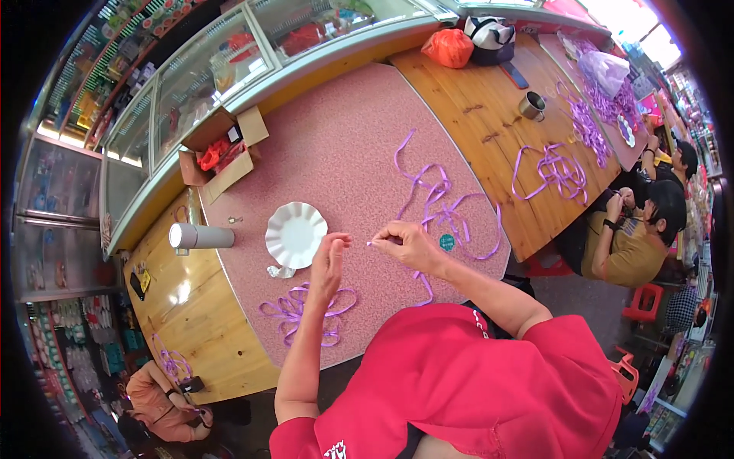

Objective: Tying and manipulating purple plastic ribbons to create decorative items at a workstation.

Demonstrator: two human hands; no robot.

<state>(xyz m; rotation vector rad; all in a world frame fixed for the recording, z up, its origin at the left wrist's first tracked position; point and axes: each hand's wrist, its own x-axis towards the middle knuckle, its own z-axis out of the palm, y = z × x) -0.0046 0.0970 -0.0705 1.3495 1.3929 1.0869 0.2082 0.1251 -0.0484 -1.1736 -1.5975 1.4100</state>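
Note:
My right hand (pixel 413 246) is over the middle of the pink speckled table, its thumb and forefinger pinched on a purple ribbon. Only a tiny pale tip sticks out on the left of the pinch. Facing it, a short gap away, my left hand (pixel 330 260) has its fingers loosely bent and apart, with nothing seen in them. Loose purple ribbon (pixel 436 187) curls over the table beyond and beside my right hand. Another looped heap of purple ribbon (pixel 294 314) lies by my left forearm. Left of my left hand stands a white plate with a wavy rim (pixel 297 233).
A white bottle (pixel 202 236) and an open cardboard box (pixel 229 174) stand at the left. Crumpled clear wrapping (pixel 280 271) touches the plate's near side. Wooden tables adjoin both sides, the right one holding a metal mug (pixel 531 105) and more ribbon (pixel 554 172). People sit at both sides.

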